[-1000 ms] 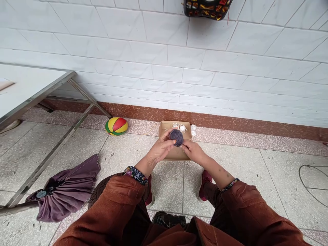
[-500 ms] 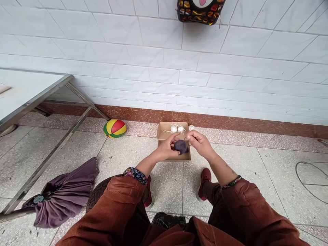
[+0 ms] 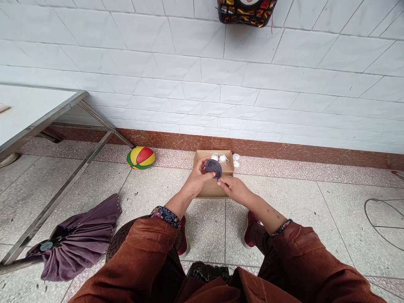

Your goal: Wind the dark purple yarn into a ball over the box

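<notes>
My left hand (image 3: 199, 176) grips a dark purple-grey ball of yarn (image 3: 213, 167), its thumb across the near side and its fingers behind. Just below and right of the ball, my right hand (image 3: 232, 187) is closed in a pinch at the yarn's strand, which is too thin to follow clearly. Both hands are over an open cardboard box (image 3: 208, 192) on the floor. In the far part of the box lie two white yarn balls (image 3: 222, 158) with loose white strands. More small white balls (image 3: 236, 161) sit on the floor beside the box's right edge.
A red, yellow and green ball (image 3: 140, 158) rests near the wall. At left stand a metal-framed table (image 3: 78, 97) and a folded purple umbrella (image 3: 85, 240) on the floor. A wire ring (image 3: 368, 214) is at right. A patterned bag (image 3: 246, 17) hangs on the wall.
The yarn ball has moved left and slightly up in my left hand and is turned. My right hand has come down from beside the ball to below it.
</notes>
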### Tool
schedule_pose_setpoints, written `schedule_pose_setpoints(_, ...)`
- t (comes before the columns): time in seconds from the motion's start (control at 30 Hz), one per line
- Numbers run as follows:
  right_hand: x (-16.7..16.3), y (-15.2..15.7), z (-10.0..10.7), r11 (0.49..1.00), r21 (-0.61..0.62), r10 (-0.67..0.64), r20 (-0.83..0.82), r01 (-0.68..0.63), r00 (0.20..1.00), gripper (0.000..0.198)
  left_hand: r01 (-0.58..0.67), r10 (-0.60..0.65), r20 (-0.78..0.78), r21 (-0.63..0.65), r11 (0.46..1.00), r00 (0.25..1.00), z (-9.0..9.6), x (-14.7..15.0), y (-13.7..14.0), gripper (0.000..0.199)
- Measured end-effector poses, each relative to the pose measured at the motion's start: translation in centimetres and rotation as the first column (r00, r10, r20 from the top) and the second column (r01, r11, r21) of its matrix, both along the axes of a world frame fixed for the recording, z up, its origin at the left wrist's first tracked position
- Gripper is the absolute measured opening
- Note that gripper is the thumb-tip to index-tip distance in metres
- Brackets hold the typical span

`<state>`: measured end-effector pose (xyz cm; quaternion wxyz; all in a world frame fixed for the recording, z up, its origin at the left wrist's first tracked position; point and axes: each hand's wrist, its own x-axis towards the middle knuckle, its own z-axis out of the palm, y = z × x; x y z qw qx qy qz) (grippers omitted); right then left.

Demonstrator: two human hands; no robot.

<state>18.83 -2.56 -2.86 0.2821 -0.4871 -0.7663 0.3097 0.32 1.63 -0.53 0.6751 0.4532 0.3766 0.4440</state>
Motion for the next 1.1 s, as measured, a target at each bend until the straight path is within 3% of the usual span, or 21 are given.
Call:
schedule_pose_setpoints(0.1,-0.3,-1.0,1.3,0.993,0.044,0.109,0.015,-0.11,0.994,0.021,-0.02,0.021,-0.091,0.009,1.0,0.996,-0.4,0.0,0.3,0.065)
schedule_pose_setpoints(0.2,0.2,-1.4,3.3,0.987,0.05,0.158,-0.075,-0.155,0.985,0.023,0.013,0.0,-0.177,0.075,0.997,0.984,-0.6,0.1,0.4,0.074)
schedule_pose_setpoints(0.37,1.7,-0.3,5.5,0.998,0.054,-0.017,-0.26,0.032,0.965,0.025,0.215,-0.188,-0.233,0.1,0.971,0.954,-0.3,0.1,-0.1,0.081)
schedule_pose_setpoints(0.5,2.4,1.3,4.6,0.977,0.116,-0.14,-0.28,0.178,0.95,0.025,0.419,-0.393,-0.191,0.122,0.9,0.9,0.3,0.0,-0.9,0.084)
schedule_pose_setpoints(0.57,2.4,1.9,3.5,0.974,0.099,-0.171,-0.261,0.202,0.95,0.026,0.452,-0.437,-0.127,0.139,0.881,0.89,0.7,-0.1,-1.1,0.086)
schedule_pose_setpoints(0.67,2.1,2.2,1.5,0.976,0.017,-0.211,-0.193,0.218,0.958,0.024,0.372,-0.375,-0.002,0.14,0.918,0.927,0.8,-0.2,-0.8,0.085)
schedule_pose_setpoints(0.83,0.8,0.9,-0.1,0.994,-0.013,-0.11,-0.051,0.11,0.993,0.016,0.09,-0.093,0.06,0.054,0.995,0.994,-0.2,-0.2,0.4,0.075)
schedule_pose_setpoints(0.97,-0.3,-0.7,1.2,0.996,0.014,0.089,-0.021,-0.089,0.996,0.017,-0.076,0.077,-0.067,0.011,0.997,0.995,-1.4,-0.2,1.1,0.071)
schedule_pose_setpoints(1.1,-0.2,-1.5,4.1,0.981,0.032,0.195,-0.124,-0.192,0.973,0.021,-0.058,0.062,-0.175,0.028,0.998,0.983,-2.0,-0.2,1.2,0.077)
